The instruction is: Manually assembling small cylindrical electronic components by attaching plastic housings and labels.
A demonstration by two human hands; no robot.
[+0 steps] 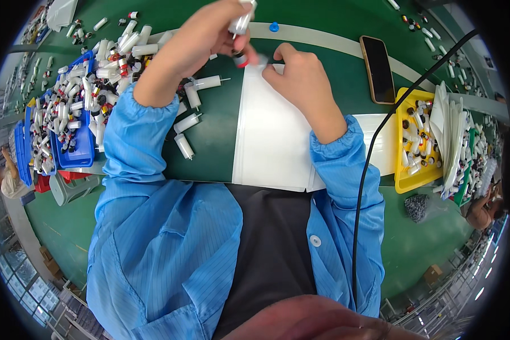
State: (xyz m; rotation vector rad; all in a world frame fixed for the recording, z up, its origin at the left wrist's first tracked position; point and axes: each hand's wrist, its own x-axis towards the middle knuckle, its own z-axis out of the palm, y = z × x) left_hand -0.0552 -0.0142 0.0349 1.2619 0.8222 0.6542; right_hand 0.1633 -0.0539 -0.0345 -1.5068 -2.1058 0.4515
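A reddish blur fronts green floor and green tabletop, where the left hand grips a white cylinder, the right hand I can't tell what.

I count two hands of mine: left hand, right hand. White tube in my left: one. Loose tubes near me: at least four. Heaped tubes at my left: too many to count. White sheet before me: one. Phone: one. Small blue piece: one. Yellow tray at my right: one. Blue trays at my left: at least two.
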